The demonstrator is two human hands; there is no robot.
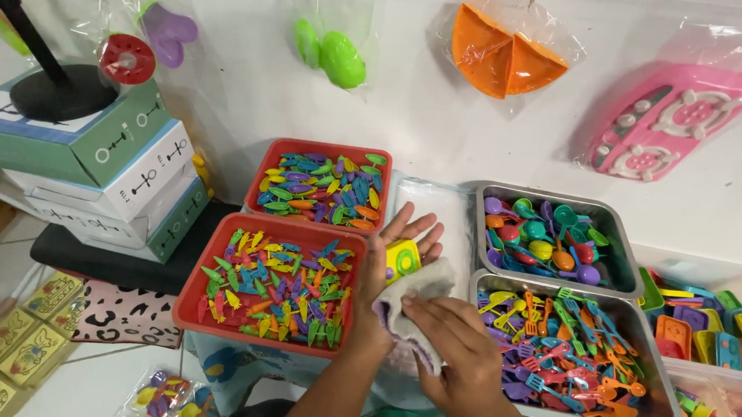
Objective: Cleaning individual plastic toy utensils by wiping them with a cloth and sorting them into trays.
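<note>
Between the trays, at the middle of the counter (pixel 444 144), we've got a small yellow toy block (pixel 403 260) resting in our open left hand (pixel 392 261), palm up, fingers (pixel 417 228) spread wide. Our right hand (pixel 452 351) is pressing a pale cloth (pixel 416 310) against it, fingers curled down onto the fabric. To our left sit two red trays (pixel 275 228) packed with tiny colourful plastic pieces. To our right, two metal trays (pixel 547 284) brim with toy spoons and forks. Up on the wall hang bagged toys: a green one (pixel 333 56), an orange one (pixel 505 58) and a pink stove (pixel 677 124).
</note>
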